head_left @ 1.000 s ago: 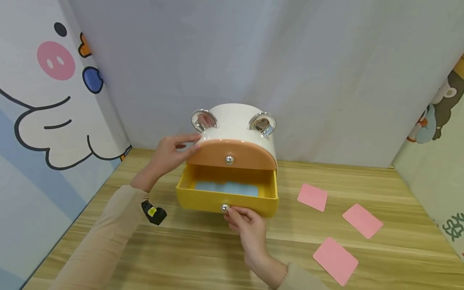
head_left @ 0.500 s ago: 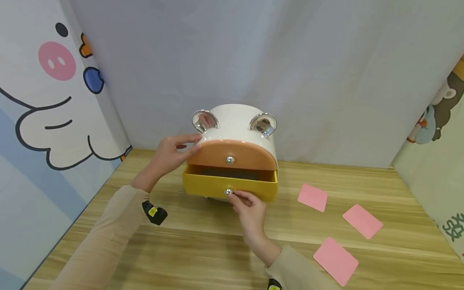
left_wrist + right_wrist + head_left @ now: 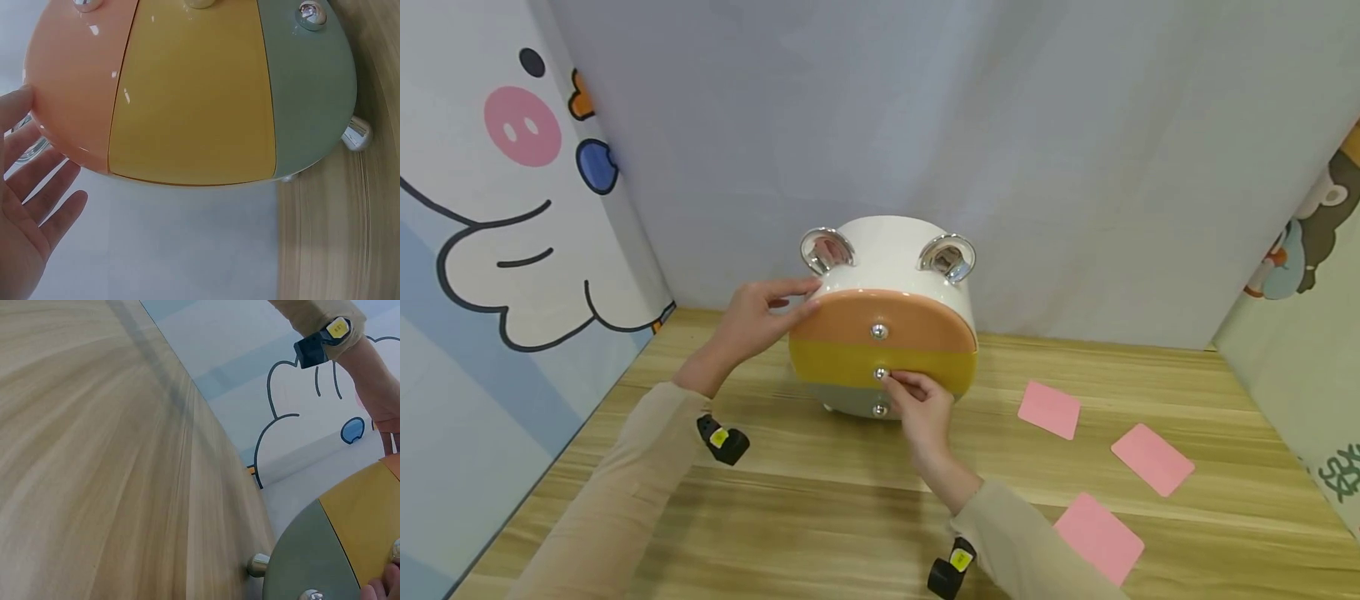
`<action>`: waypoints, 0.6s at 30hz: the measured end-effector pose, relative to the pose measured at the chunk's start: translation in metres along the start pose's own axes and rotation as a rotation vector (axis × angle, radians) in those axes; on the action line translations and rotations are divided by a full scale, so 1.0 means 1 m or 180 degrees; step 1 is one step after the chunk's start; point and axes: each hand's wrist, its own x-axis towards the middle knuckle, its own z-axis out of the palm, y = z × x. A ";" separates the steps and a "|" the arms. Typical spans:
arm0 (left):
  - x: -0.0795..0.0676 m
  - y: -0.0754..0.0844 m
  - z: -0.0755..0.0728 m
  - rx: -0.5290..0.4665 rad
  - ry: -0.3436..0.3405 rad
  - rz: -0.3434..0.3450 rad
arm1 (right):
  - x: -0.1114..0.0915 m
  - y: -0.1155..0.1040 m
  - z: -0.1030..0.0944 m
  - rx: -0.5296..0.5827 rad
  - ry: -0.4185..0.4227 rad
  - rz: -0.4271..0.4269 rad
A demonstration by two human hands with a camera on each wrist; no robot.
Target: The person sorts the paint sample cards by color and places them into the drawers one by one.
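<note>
Where the table comes nearest, a black device with a yellow label [image 3: 951, 568] hangs at the right sleeve [image 3: 1030, 542], which partly covers the closest pink card [image 3: 1101, 537]. A second pink card [image 3: 1152, 458] lies beyond it, farther to the right, and a third pink card [image 3: 1049, 410] lies a little farther back; all three rest apart on the wooden table [image 3: 797, 517].

Just ahead, the right hand [image 3: 922, 412] pinches the middle knob [image 3: 881, 374] — the silver one on the yellow drawer [image 3: 835, 364], whose front sits flush between the grey-green drawer [image 3: 842, 398] below and the orange drawer [image 3: 917, 317] above.

The left hand [image 3: 752, 317] has its fingers spread, the thumb touching the edge of the orange front and the forefinger along the side of the white shell [image 3: 891, 250]. That shell belongs to the rounded cabinet, which stands upright on the table between the hands, two silver ears [image 3: 947, 257] on top. Behind it hangs a plain pale backdrop [image 3: 925, 108].
</note>
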 end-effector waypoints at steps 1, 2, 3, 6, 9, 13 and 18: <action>0.000 0.000 0.000 -0.0004 0.0001 -0.0001 | 0.000 0.000 -0.001 0.0004 -0.0019 0.0013; 0.000 0.000 0.000 -0.0008 0.0003 0.0000 | 0.001 0.000 -0.001 0.0017 -0.0044 0.0012; 0.000 0.000 0.001 -0.0012 0.0009 0.0004 | 0.000 0.001 -0.002 0.0026 -0.0073 0.0019; 0.000 0.001 0.000 -0.0011 0.0005 0.0005 | -0.003 0.004 -0.007 -0.0037 -0.0163 0.0083; 0.000 0.001 0.000 0.0013 0.0007 -0.0003 | -0.009 0.013 -0.013 -0.0171 -0.0226 0.0271; 0.000 0.002 0.000 0.0055 0.0024 -0.0004 | -0.013 0.028 -0.018 -0.0244 -0.0158 0.0528; 0.000 0.002 0.001 0.0052 0.0047 0.0011 | -0.013 0.044 -0.016 -0.0276 0.0068 0.0613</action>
